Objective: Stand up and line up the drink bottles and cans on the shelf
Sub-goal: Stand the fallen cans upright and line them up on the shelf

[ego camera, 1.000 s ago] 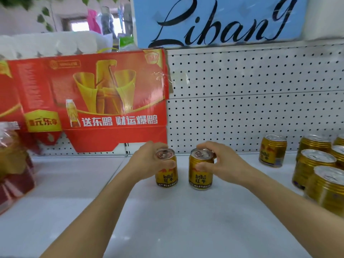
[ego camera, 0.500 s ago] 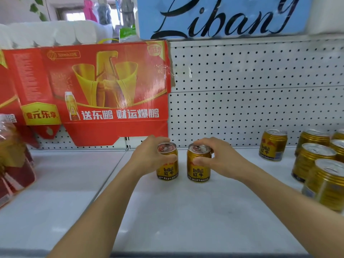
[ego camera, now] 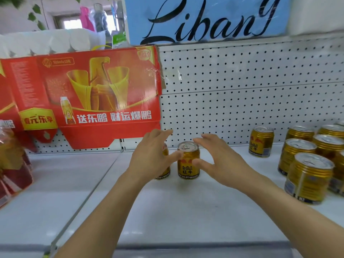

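On the white shelf point(ego camera: 186, 211), the left hand point(ego camera: 150, 161) hovers with fingers spread loose, gripping nothing; it hides most of a gold can point(ego camera: 166, 164) behind it. Just right, touching or nearly so, a second can point(ego camera: 188, 161) stands upright, likely just set in line. The right hand point(ego camera: 221, 162) is likewise open beside it. Far right, a lone can point(ego camera: 261, 141), then a cluster of cans point(ego camera: 307, 164) cut off by the frame edge.

Single head view, wide-angle, looking forward and slightly down at white shelf point(ego camera: 186, 211), close range; pegboard back panel point(ego camera: 242, 101) far, forearms entering from near edge.
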The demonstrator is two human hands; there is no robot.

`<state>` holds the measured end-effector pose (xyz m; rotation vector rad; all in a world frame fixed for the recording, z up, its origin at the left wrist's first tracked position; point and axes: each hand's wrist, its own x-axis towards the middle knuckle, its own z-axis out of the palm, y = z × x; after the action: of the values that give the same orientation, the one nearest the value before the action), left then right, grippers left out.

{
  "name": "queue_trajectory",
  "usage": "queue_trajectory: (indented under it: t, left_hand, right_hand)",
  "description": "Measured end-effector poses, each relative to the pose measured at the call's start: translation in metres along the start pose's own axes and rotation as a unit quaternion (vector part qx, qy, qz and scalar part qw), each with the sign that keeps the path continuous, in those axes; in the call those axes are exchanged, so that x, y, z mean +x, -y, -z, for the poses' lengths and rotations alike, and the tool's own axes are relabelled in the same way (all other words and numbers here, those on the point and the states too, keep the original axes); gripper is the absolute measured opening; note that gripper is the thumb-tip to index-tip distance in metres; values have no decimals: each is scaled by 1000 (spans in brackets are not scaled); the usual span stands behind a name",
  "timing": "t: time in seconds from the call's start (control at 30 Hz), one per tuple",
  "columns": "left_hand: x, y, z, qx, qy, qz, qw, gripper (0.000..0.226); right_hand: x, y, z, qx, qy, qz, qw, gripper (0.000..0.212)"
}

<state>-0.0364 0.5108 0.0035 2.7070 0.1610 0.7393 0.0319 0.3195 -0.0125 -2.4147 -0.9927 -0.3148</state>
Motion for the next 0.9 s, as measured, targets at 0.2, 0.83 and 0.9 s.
queue_trajectory:
  t: [0.2,0.83,0.9]
  left_hand:
    - [-32,-83,-24,-149,-14,-31,988,57]
    - [1,-252,-111,-108,135,-21,985,62]
    - [-1,-248,-107,-137,131,-17,982,50]
  right_hand:
    - [-60,-36,56,-53,-73,7,996,50]
    - [-130,-191,164,-46,-18,-210,977,69]
    - [-131,-190,162,-43,-32,-214,975,66]
